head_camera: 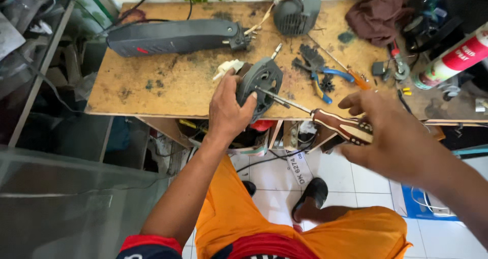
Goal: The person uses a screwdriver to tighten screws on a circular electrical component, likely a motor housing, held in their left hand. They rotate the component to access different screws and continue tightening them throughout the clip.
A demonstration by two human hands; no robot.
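Observation:
My left hand (227, 110) grips a round grey motor housing (260, 84) with a white connector at its back, held at the front edge of the wooden workbench (168, 86). My right hand (386, 132) holds a screwdriver (315, 111) by its brown striped handle. The metal shaft points left and its tip sits in the face of the motor housing.
On the bench lie a long dark grey tool body (173, 37), a grey fan cover (295, 10), blue-handled pliers (320, 73), a brown rag (378, 12) and a red and white spray can (452, 58). Clutter sits under the bench; my orange shorts and sandalled foot are below.

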